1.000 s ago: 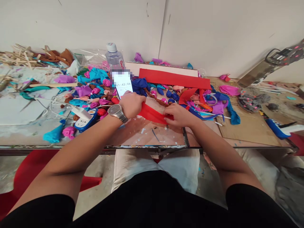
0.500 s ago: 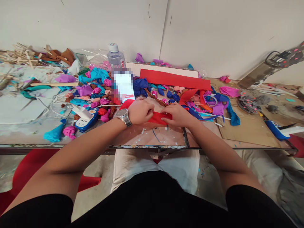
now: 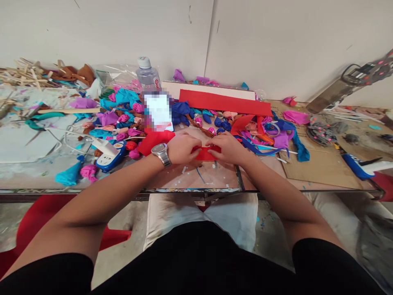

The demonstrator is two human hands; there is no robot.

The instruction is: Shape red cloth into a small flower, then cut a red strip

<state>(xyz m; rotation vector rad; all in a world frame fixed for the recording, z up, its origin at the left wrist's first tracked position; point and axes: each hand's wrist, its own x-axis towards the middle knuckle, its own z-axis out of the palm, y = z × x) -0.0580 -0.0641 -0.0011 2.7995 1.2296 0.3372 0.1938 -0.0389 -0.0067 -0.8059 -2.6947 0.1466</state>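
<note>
A red paper strip (image 3: 206,154), crepe-like, runs between my two hands just above the table. My left hand (image 3: 184,148), with a metal watch at the wrist, pinches it between thumb and fingers. My right hand (image 3: 226,148) grips the same strip a short way to the right, its thumb below the upper edge. The strip's loose left end (image 3: 155,141) comes out beyond my left hand and lies near the phone (image 3: 157,111). Behind my hands a wide red strip (image 3: 225,102) rests on a pale board. My fingers hide part of the held piece.
Rolled paper flowers (image 3: 123,119) in several colours crowd the table left of the phone. A blue power strip (image 3: 111,155) and a water bottle (image 3: 147,74) stand there too. To the right are paper scraps (image 3: 282,139), cardboard (image 3: 319,170) and a dark bottle (image 3: 334,88).
My hands have come closer together on the red strip, the left one moving slightly right. More of the strip's left end now shows, spread out beside the phone.
</note>
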